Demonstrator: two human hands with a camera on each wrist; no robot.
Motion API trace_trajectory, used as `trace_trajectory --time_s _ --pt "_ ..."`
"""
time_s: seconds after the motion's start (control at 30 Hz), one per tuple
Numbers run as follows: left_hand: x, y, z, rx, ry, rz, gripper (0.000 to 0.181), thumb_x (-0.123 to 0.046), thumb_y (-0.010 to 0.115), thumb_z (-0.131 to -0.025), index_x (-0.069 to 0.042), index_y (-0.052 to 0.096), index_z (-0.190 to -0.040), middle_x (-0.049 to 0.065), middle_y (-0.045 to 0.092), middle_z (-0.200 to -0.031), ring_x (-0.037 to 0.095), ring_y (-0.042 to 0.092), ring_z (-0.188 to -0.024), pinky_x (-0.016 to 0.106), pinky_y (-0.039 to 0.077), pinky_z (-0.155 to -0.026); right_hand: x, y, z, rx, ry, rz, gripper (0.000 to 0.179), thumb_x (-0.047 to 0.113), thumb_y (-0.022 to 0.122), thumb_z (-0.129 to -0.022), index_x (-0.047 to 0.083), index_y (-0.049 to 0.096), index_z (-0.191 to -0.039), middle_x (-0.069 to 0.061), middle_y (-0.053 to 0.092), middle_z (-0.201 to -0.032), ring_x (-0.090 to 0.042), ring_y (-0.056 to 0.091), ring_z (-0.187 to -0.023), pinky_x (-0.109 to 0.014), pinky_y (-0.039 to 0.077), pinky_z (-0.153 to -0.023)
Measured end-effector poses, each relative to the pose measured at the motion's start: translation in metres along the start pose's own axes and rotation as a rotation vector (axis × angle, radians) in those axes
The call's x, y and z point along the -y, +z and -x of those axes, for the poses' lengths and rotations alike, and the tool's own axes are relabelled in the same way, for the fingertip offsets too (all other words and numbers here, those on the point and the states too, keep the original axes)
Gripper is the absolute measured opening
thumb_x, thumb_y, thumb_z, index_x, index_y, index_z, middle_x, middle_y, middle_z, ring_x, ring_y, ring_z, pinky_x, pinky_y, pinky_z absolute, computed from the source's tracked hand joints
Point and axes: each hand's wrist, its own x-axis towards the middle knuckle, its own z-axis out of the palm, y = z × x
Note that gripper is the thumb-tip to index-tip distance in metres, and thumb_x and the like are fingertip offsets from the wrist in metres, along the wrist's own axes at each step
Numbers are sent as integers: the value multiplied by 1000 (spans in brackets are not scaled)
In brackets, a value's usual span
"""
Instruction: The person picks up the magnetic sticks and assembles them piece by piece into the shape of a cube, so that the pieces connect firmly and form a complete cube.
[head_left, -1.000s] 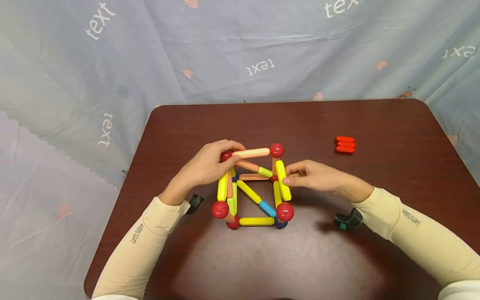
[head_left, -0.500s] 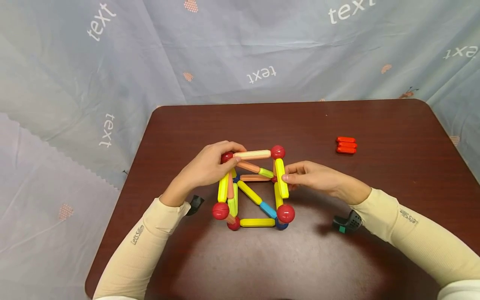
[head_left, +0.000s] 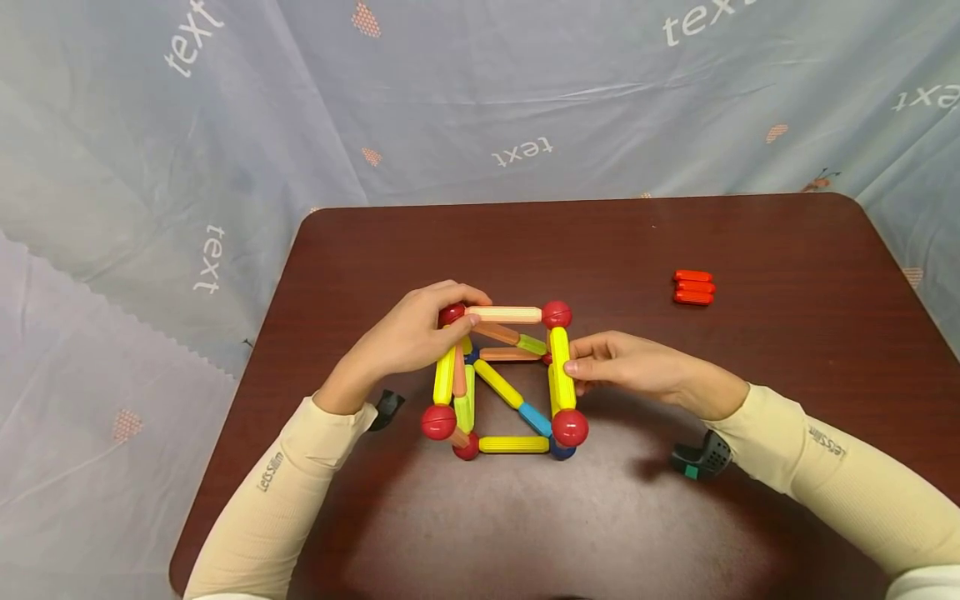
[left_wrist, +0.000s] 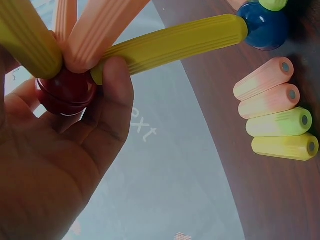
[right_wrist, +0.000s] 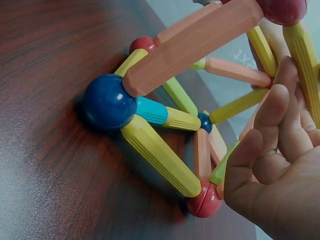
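A cube-like frame of coloured magnetic rods and balls stands on the table. My left hand grips the red ball at its upper back-left corner. A peach rod runs from there to another red ball. My right hand pinches a yellow rod on the upper right side, between thumb and fingers. That rod lines up between the back-right ball and the front-right red ball. In the right wrist view, a blue ball and a peach rod form the near corner post.
Red rods lie together at the right back of the brown table. Several loose peach, green and yellow rods lie side by side in the left wrist view. A patterned grey cloth hangs behind the table.
My right hand has brought the yellow rod from a slant beside the frame into line between the two red balls on the right. The left hand keeps its place.
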Motion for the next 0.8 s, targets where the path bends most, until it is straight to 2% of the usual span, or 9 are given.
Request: trace_trajectory --time_s 0.2,0.33,0.43,0.53,0.67,0.8 --pt "3 -4 1 -5 7 19 25 -23 63 -102 -19 67 -127 0 63 -105 19 57 -83 33 50 -72 -1 -1 -1 6 -5 -22 47 32 63 -101 -10 58 -123 -1 68 -102 -19 63 -97 -36 53 -95" --pt "9 -14 3 -54 -29 46 28 -24 56 -106 -16 65 -131 4 65 -120 21 62 -98 38 55 -84 1 -1 -1 8 -5 -24 48 32 63 -101 -10 58 -125 -1 69 -103 -19 63 -98 -36 52 -96" --pt "20 -22 2 -102 -101 35 30 -24 53 -107 -14 64 -133 7 64 -131 26 62 -109 45 56 -93 3 -1 0 5 -1 -28 48 32 63 -101 -10 58 -125 0 69 -103 -19 62 -98 -35 52 -95" --pt "36 -27 0 -121 -192 -13 32 -25 53 -107 -12 62 -135 10 63 -132 29 60 -108 48 55 -92 4 0 2 6 -7 -37 48 31 62 -102 -10 57 -125 1 69 -102 -18 62 -97 -32 52 -93" --pt "61 -20 -2 -106 -299 -69 34 -27 54 -106 -11 60 -136 13 66 -123 29 60 -98 42 55 -83 4 1 3 13 -12 -42 47 28 61 -102 -11 56 -128 2 70 -99 -18 62 -96 -30 52 -91" --pt "81 -8 -4 -80 -369 -115 37 -26 56 -105 -7 57 -137 15 65 -116 28 61 -93 37 55 -80 4 2 3 19 -17 -45 47 27 61 -102 -11 56 -129 3 71 -98 -18 63 -95 -29 52 -90"
